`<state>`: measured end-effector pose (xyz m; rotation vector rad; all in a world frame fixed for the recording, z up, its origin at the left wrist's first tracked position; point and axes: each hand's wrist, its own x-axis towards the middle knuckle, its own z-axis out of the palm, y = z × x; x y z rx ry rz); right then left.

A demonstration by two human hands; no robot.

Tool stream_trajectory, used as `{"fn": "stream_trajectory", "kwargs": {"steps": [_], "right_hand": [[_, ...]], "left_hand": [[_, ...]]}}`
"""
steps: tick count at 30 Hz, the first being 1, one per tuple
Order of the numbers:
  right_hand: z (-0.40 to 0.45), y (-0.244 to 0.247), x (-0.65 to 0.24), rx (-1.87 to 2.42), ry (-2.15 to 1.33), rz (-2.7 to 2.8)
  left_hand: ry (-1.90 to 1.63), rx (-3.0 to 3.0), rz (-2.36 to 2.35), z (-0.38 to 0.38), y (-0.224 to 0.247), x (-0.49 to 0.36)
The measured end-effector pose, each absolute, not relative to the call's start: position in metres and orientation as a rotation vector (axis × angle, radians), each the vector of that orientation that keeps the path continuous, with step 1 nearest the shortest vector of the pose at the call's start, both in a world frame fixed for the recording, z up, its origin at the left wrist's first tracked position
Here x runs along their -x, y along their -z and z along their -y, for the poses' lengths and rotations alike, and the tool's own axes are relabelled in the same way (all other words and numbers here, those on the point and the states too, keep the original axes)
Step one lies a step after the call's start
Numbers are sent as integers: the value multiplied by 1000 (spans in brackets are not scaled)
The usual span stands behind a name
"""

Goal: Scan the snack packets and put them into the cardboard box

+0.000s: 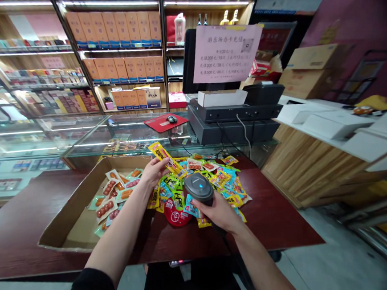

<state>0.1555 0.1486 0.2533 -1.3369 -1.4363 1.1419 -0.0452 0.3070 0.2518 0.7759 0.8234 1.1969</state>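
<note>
My left hand (pixel 155 171) pinches a long yellow snack packet (pixel 165 158), held tilted above the heap. In my right hand (pixel 221 212) is a dark barcode scanner (pixel 198 187), its fingers wrapped round the handle and a small blue light glowing on top. Under both hands spreads a pile of small snack packets (pixel 221 178) in yellow, green and blue. A round red packet (pixel 176 213) lies at the front of the pile. Left of my forearm, a shallow cardboard box (pixel 68 213) holds several clear packs of sausages (pixel 105 209).
All this lies on a dark red table (pixel 15 221). Behind it stand a glass counter (pixel 128 127) with a mouse (pixel 171 119) on a red pad, and a cash drawer (pixel 232 130) below a monitor bearing a pink notice (pixel 226 55). Cables hang down behind the pile. A wooden cabinet (pixel 316 166) stands right.
</note>
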Motion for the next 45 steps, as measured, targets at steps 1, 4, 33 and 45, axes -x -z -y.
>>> {"fn": "stream_trajectory", "kwargs": {"steps": [1,4,33,45], "right_hand": [[-148,-250,-154,1360,-1145,1443],[-147,-238,-149,1429,-1183,1463],[-164,-276,-148,1340,-1270,1492],[-194,-302,-158,1262,-1332,1617]], "left_hand": [[-1202,-799,-842,-306,-251,44],[-1211,-878,-906,-305,-249,42],[-1371,-1033,-1127,-297,-290,109],[-1477,-1232,-1451,-265,-305,209]]}}
